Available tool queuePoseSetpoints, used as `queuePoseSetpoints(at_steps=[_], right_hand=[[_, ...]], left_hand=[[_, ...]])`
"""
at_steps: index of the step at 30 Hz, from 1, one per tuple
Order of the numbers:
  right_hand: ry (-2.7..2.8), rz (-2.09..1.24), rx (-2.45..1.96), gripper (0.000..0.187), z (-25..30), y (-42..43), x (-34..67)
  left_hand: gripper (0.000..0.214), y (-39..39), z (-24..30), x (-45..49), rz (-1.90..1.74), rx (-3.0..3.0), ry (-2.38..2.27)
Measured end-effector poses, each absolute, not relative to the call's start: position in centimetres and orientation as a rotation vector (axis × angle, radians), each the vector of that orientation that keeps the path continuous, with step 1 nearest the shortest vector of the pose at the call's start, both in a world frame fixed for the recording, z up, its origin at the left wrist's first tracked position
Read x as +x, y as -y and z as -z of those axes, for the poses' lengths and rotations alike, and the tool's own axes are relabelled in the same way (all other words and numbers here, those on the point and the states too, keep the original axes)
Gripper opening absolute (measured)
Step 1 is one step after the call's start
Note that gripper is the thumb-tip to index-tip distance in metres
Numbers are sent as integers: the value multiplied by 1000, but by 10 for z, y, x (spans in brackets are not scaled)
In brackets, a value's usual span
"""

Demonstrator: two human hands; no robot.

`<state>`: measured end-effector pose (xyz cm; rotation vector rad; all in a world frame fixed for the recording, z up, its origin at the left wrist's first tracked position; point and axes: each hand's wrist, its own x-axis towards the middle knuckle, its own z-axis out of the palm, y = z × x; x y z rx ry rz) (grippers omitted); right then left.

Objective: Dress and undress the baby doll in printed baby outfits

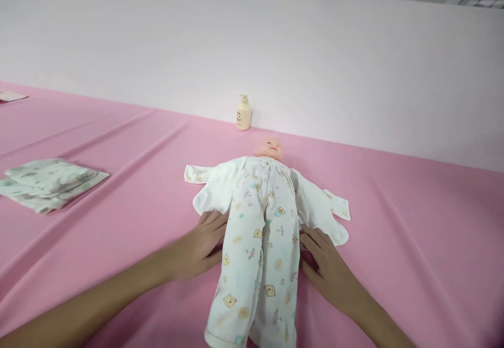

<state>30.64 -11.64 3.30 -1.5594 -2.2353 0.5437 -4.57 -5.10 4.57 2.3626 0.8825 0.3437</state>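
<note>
A baby doll [273,147] lies on its back, with only its head showing. Over its front is spread a pair of white baby pants [260,248] printed with small bears, waistband near the chin and legs toward me. A white baby shirt [216,193] lies opened out beneath, its sleeves out to both sides. My left hand [207,243] is closed at the left edge of the pants, its fingertips partly hidden by the cloth. At the right edge my right hand [323,264] has its fingers curled against the fabric.
Behind the doll's head a cream pump bottle [243,114] stands against the white wall [118,38]. Folded printed cloth [53,182] lies at the left on the pink table cover [149,196]. Another light cloth [11,95] sits at the far left edge.
</note>
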Motion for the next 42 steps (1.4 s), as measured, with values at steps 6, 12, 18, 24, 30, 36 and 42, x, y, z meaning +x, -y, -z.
queuePoseSetpoints(at_steps=[6, 12, 18, 24, 30, 36, 42], right_hand=[[2228, -576, -1551, 22, -36, 116, 313], [1816, -196, -1862, 37, -34, 107, 357], [1614, -247, -2204, 51, -32, 104, 377], [1573, -282, -2275, 51, -26, 104, 368], [1532, -291, -2264, 54, -29, 105, 375], [1525, -310, -2242, 46, -29, 101, 384], [1609, -431, -2250, 45, -31, 97, 386]], left_hand=[[19, 50, -53, -46, -334, 2329, -910], [20, 44, -38, -58, -441, 2387, -951], [25, 27, -61, -46, -983, 2312, -1134], [20, -26, -117, 55, -886, 2621, -755], [41, -103, -124, 186, -16, 2975, -567], [58, -139, -136, 229, 482, 2680, -581], [54, -142, -141, 241, 550, 2701, -616]])
